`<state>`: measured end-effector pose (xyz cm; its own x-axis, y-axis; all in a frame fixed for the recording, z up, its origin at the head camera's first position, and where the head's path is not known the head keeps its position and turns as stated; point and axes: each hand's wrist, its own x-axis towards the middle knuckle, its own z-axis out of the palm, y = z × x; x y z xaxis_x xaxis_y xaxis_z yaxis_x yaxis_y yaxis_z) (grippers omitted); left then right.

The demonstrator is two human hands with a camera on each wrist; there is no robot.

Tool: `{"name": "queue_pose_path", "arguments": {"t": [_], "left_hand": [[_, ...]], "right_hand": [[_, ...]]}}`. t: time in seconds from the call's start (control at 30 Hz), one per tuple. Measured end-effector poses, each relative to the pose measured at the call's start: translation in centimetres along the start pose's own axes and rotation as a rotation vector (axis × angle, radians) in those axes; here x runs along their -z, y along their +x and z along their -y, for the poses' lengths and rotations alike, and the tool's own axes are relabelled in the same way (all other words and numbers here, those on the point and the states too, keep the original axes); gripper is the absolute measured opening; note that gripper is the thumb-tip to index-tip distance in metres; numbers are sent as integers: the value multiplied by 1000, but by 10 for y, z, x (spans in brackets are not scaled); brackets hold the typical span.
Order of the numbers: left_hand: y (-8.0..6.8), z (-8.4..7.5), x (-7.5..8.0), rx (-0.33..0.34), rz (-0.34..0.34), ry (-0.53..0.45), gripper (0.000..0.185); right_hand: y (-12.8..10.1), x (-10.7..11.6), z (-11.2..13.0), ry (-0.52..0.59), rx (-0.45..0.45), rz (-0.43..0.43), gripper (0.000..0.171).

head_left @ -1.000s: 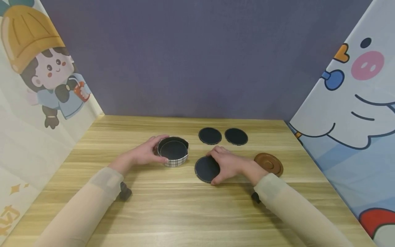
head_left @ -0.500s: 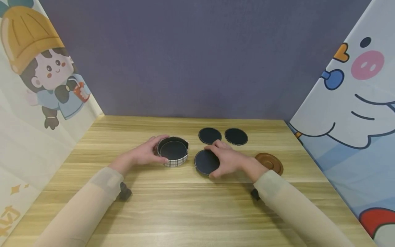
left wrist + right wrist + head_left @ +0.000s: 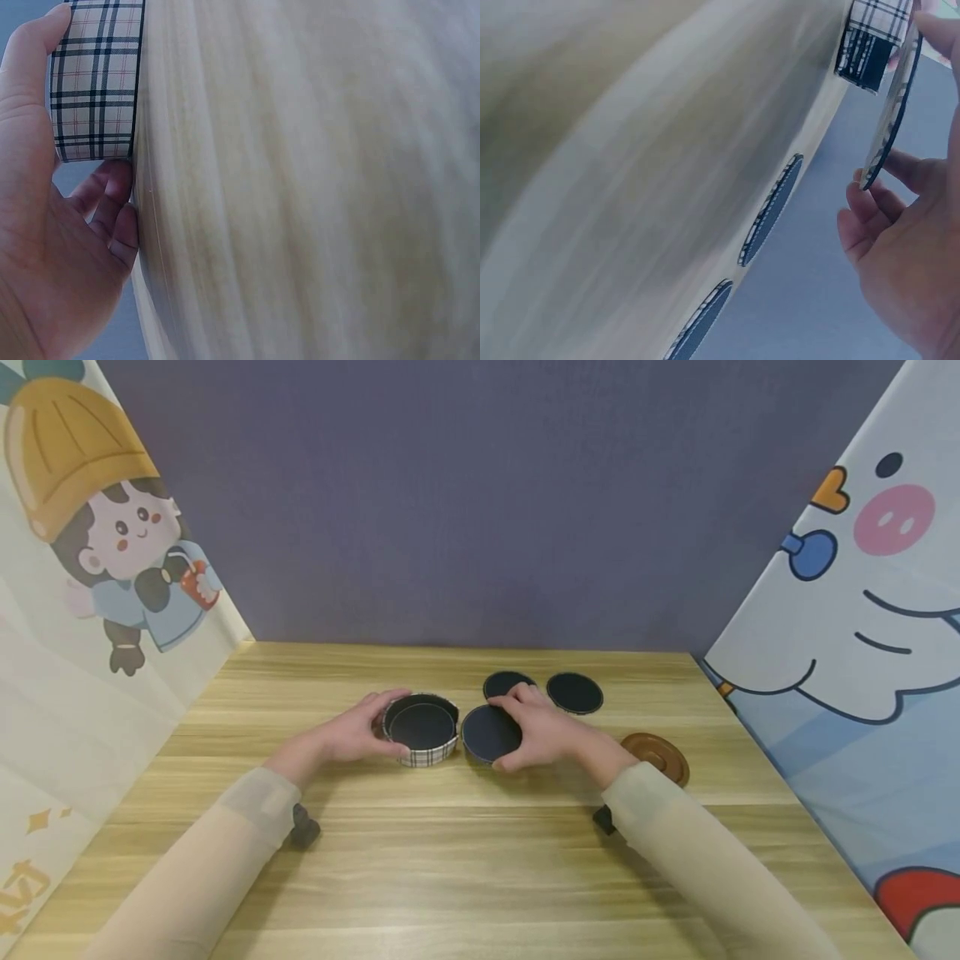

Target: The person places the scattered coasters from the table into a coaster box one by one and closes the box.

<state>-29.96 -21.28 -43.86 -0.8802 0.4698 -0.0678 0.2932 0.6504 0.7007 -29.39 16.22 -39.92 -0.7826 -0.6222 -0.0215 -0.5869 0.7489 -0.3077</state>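
My left hand (image 3: 348, 731) grips the side of a round, low coaster holder (image 3: 424, 757) with a white-and-black plaid wall, which stands upright on the table. Its inside is black with a stitched ring; whether that is a coaster or the bottom, I cannot tell. In the left wrist view, thumb and fingers curve round the plaid wall (image 3: 97, 82). My right hand (image 3: 553, 733) pinches a round black coaster (image 3: 489, 733) by its edges, just right of the holder. The right wrist view shows this coaster (image 3: 892, 109) raised off the table and tilted.
Two more black coasters lie flat behind the right hand: the left one (image 3: 504, 682) is partly covered, the right one (image 3: 574, 692) fully visible. A brown round lid-like disc (image 3: 662, 757) lies beyond the right forearm. A grey-purple panel (image 3: 465, 510) rises behind the wooden table (image 3: 450, 868).
My right hand has lifted the black coaster from the table and carried it away from me and leftward, close to the holder. The left hand and the holder have stayed put.
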Motion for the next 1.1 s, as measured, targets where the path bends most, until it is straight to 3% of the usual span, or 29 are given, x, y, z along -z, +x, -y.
{"name": "queue_pose_path", "arguments": {"t": [0.3, 1.1], "left_hand": [[0, 0, 0, 2, -4, 3, 109], [0, 3, 0, -5, 19, -23, 108]], "right_hand": [[17, 9, 14, 6, -46, 4, 111], [71, -6, 53, 68, 24, -20, 106]]}}
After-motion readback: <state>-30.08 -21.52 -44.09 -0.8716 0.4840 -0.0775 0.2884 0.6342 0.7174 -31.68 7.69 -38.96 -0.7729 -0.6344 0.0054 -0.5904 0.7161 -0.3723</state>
